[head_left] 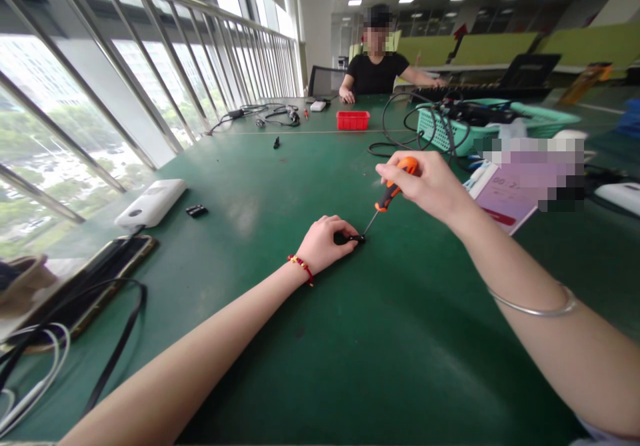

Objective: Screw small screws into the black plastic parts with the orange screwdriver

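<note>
In the middle of the green table, my left hand pinches a small black part between thumb and fingers, low against the tabletop. What kind of part it is, I cannot make out. My right hand is wrapped round the orange and black handle of a screwdriver. Its thin metal shaft slants down to the left, and the tip meets or nearly meets the black part. Fingers hide some of the handle and of the part.
Left of my hands lie a small black piece, a white power bank and a phone with cables. Farther off are a red bin, a green basket of cables, and a seated person. A tablet stands right.
</note>
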`<state>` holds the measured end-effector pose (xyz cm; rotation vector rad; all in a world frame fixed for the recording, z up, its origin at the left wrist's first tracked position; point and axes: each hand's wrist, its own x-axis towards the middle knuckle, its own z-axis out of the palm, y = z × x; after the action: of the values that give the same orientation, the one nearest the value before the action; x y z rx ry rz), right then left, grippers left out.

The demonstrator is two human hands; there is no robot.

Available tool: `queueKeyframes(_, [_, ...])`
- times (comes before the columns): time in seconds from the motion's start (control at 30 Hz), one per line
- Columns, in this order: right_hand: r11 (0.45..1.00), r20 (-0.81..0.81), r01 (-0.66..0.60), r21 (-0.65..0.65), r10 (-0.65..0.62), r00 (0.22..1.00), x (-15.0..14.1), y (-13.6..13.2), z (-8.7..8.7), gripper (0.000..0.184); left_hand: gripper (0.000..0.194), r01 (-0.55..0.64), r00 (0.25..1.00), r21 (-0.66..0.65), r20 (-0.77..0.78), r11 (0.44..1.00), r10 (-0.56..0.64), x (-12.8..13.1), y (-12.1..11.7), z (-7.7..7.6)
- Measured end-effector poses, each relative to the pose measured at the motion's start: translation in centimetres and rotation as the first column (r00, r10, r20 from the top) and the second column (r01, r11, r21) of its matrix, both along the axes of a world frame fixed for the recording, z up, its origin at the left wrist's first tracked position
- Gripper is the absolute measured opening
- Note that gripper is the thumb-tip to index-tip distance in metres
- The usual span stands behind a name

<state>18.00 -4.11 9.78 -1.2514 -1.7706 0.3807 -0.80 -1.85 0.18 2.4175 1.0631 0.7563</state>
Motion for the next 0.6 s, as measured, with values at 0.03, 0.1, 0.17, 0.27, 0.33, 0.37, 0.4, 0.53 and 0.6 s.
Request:
queueKeyframes(0.03, [0.999,0.006,0.028,0.016,-0.028,1.0,-0.02,0.06,-0.08,0.027,0.013,0.0,1.0,0.001,0.0,1.0,0.0,0.0,0.0,-0.02])
queueKeyframes(0.1, [0.998,0.007,0.057,0.041,-0.057,0.998,-0.08,0.16,-0.19,0.027,0.013,0.0,1.0,0.002,-0.001,1.0,0.0,0.01,-0.01,-0.03])
queueKeyframes(0.17, [0.999,-0.009,0.041,0.032,-0.041,0.999,-0.15,0.2,-0.22,0.017,0.012,0.0,1.0,0.003,-0.002,1.0,0.0,0.03,-0.04,0.0])
queueKeyframes(0.27, [1.0,-0.055,-0.013,-0.006,0.013,0.998,-0.24,0.25,-0.27,0.01,0.012,0.0,1.0,0.004,-0.002,1.0,0.0,0.07,-0.07,0.1])
queueKeyframes(0.33, [0.999,-0.064,-0.027,-0.027,0.025,0.998,-0.33,0.33,-0.43,0.011,0.012,0.001,1.0,0.003,-0.005,1.0,-0.001,0.09,-0.07,0.16])
queueKeyframes(0.37, [1.0,-0.058,-0.01,-0.03,0.008,0.998,-0.39,0.39,-0.54,0.013,0.012,0.002,1.0,0.001,-0.006,1.0,-0.002,0.09,-0.07,0.17])
queueKeyframes(0.4, [0.999,-0.047,0.014,-0.031,-0.015,0.999,-0.45,0.43,-0.65,0.016,0.012,0.003,1.0,-0.001,-0.007,1.0,-0.003,0.1,-0.06,0.18])
queueKeyframes(0.53, [0.997,-0.012,0.055,-0.048,-0.056,0.998,-0.69,0.4,-0.88,0.019,0.012,-0.003,1.0,0.0,-0.008,1.0,0.003,0.11,-0.07,0.21])
queueKeyframes(0.6, [0.997,-0.012,0.046,-0.06,-0.047,0.999,-0.75,0.28,-0.8,0.015,0.013,-0.009,1.0,0.0,-0.011,1.0,0.009,0.13,-0.09,0.24])
